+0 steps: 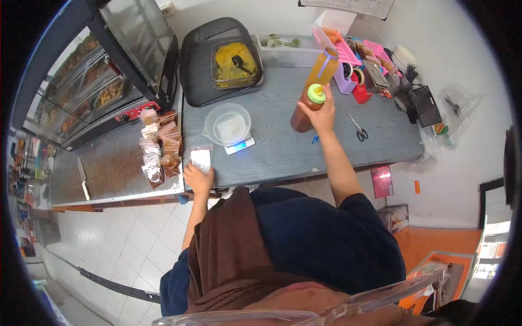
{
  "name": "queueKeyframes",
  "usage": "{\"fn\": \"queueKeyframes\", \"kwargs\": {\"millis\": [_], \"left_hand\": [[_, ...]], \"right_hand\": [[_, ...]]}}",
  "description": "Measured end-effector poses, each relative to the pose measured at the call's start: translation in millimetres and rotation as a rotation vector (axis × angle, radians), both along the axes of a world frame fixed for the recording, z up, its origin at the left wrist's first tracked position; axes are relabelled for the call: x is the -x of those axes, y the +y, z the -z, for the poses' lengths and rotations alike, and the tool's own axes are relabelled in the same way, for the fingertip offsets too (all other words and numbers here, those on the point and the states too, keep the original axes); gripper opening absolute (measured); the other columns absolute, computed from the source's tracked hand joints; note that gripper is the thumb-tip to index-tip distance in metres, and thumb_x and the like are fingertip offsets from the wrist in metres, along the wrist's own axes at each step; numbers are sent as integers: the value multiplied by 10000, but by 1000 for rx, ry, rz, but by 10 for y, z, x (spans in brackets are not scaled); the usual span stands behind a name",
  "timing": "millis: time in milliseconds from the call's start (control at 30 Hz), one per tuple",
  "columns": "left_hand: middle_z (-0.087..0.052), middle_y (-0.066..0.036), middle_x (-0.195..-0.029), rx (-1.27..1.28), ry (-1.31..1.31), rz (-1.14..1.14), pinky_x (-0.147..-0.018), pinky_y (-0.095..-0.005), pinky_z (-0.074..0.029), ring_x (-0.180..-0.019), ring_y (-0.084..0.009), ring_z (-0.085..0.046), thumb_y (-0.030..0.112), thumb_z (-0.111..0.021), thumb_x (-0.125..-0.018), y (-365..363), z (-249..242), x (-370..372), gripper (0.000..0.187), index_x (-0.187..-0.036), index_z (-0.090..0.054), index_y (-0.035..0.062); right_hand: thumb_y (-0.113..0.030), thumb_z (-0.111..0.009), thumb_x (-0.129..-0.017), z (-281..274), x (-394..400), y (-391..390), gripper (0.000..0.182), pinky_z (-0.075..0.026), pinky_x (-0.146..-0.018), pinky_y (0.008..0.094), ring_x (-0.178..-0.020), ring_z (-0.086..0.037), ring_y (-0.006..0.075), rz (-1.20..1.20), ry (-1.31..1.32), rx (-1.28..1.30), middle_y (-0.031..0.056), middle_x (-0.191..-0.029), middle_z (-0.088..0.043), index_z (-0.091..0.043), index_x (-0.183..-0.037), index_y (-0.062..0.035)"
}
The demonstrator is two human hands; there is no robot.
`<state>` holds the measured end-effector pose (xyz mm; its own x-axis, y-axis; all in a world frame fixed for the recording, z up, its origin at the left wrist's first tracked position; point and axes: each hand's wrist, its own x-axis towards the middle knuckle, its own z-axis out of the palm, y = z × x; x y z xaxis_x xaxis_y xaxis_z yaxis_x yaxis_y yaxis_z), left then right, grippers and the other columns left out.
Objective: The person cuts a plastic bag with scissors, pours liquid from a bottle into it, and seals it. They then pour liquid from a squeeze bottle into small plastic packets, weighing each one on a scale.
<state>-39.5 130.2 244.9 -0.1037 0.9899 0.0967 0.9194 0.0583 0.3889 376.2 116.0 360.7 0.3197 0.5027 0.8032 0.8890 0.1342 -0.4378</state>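
Note:
My right hand [322,115] is wrapped around the upper part of a squeeze bottle [302,117] of reddish-brown sauce with a bright green cap. Right behind it stands a taller bottle [322,69] of orange-yellow liquid. Near the counter's front edge, my left hand [199,178] grips the lower end of a small clear plastic bag [201,157] with a white patch; part of the fingers is hidden. Between my hands, a clear plastic bowl [228,124] rests on a small digital scale [240,145] with a lit blue display.
Filled sachets [161,146] lie in rows left of my left hand. A knife [83,178] lies farther left, below a glass display case [81,81]. A glass dish [218,81] of yellow food sits on a black tray [197,87]. Scissors [358,128] lie right of the bottle.

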Motion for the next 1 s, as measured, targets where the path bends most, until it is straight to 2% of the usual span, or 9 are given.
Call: {"fn": "queueKeyframes", "kwargs": {"millis": [200,267,400,467,567,633,700,767,1000], "left_hand": [[-436,-236,-1129,8,-145,-24,-913,-485,-387,-1066,-410,-440,303,-809,-543,-126,-16,53,946,-1275,-346,-78],[-414,-243,-1138,13,-285,-5,-942,-483,-375,-1071,-422,-438,273,-799,-550,-163,-34,55,953,-1289,-324,-96],[-372,-242,-1151,-300,-382,152,-972,-452,-355,-1079,-385,-417,189,-762,-577,-300,-43,-57,892,-1289,-310,-100],[-369,-226,-1180,-373,-475,281,-988,-434,-345,-1113,-367,-401,158,-761,-580,-398,-420,-251,880,-1303,-309,-62],[-359,-202,-1235,-352,-656,459,-1020,-409,-320,-1186,-358,-373,132,-748,-595,-486,-876,-524,855,-1318,-309,6],[-371,-206,-1246,-393,-656,521,-1019,-412,-323,-1179,-354,-395,109,-736,-581,-499,-1107,-698,843,-1313,-327,16],[-398,-210,-1242,-402,-669,582,-1012,-422,-329,-1159,-362,-423,94,-731,-568,-476,-1267,-829,838,-1307,-344,21],[-429,-208,-1236,-423,-647,644,-1001,-433,-338,-1140,-370,-446,85,-730,-554,-484,-1378,-933,837,-1302,-359,26],[-487,-183,-1218,-508,-523,691,-947,-445,-365,-1105,-363,-473,84,-739,-528,-552,-1527,-1008,834,-1287,-397,42]], "right_hand": [[-378,-715,-783,209,-74,-263,776,-270,-1078,456,-1306,-313,422,23,119,-32,271,-1444,-280,-308,-1378,-91],[-420,-537,-898,546,-257,-495,667,-202,-1091,498,-1341,-255,393,190,254,124,254,-1465,-255,-287,-1416,-81],[-476,-412,-934,929,-494,-1258,579,-167,-974,721,-1360,-221,390,570,-98,976,250,-1483,-213,-470,-1335,-63],[-473,-418,-932,1225,-571,-1574,540,-152,-925,768,-1351,-210,410,464,-143,926,266,-1445,-279,-585,-1220,-47],[-478,-455,-919,585,-329,-1581,527,-259,-968,681,-1259,-372,396,322,-78,1440,244,-1357,-419,-620,-1169,-45],[-384,-522,-919,5,-210,-1289,432,-421,-935,512,-1087,-540,318,-213,364,1583,191,-1232,-539,-630,-1146,-33],[-225,-578,-909,-458,237,-1156,310,-506,-810,318,-952,-605,218,-881,558,851,142,-1159,-586,-623,-1143,-28],[-30,-556,-907,-961,646,-960,263,-506,-831,273,-991,-594,161,-1124,559,728,101,-1150,-571,-602,-1165,-8],[21,-530,-889,-932,1032,-571,230,-508,-713,249,-818,-622,140,-1106,678,710,88,-971,-627,-617,-1101,4]]}}
